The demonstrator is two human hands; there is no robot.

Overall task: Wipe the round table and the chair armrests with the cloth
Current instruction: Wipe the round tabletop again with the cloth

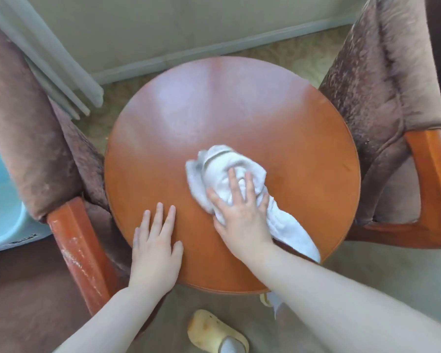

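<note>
A round orange-brown wooden table [239, 105] fills the middle of the view. A crumpled white cloth [214, 166] lies on its near right part, with one end trailing off the near right edge. My right hand [239, 212] presses down on the cloth, fingers spread over it and gripping it. My left hand [155, 248] lies flat on the bare tabletop near the front left edge, fingers apart, holding nothing. A chair armrest [79, 250] of worn orange wood stands at the left. Another chair armrest [433, 169] stands at the right.
Two brown plush armchairs flank the table, left [28, 123] and right [379, 72]. A pale curtain [49, 59] hangs at the back left. A light blue bin [0, 207] sits at the far left. A yellow slipper [214, 329] is on the carpet below the table.
</note>
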